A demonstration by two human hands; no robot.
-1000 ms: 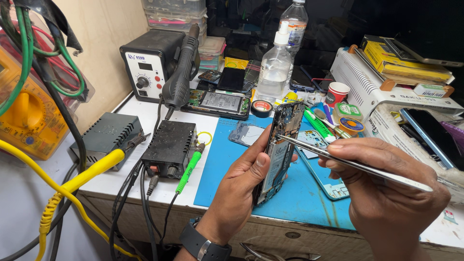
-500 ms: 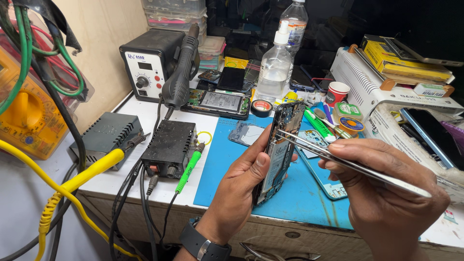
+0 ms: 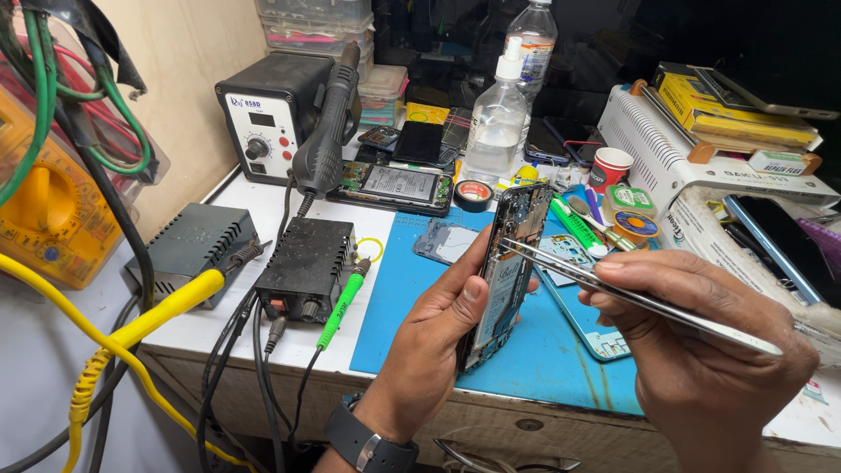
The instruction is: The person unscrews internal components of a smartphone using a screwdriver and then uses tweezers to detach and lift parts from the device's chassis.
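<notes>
My left hand [image 3: 436,337] grips an opened smartphone [image 3: 505,271] by its edges and holds it tilted upright over the blue work mat [image 3: 543,350]. The phone's back is off, so its battery and circuit board show. My right hand [image 3: 701,350] pinches long metal tweezers [image 3: 613,289]. Their tips touch the phone's upper part, near the board. A dark watch sits on my left wrist.
A hot-air rework station [image 3: 272,114] with its handle [image 3: 326,131] stands at the back left, with two black boxes [image 3: 307,263] in front. Another opened phone [image 3: 399,187], a spray bottle [image 3: 497,118], a tape roll [image 3: 474,194], and small tools lie behind. Cables hang at the left.
The tweezers' tips have shifted slightly left along the phone's upper part. The left hand and the phone stay almost in place.
</notes>
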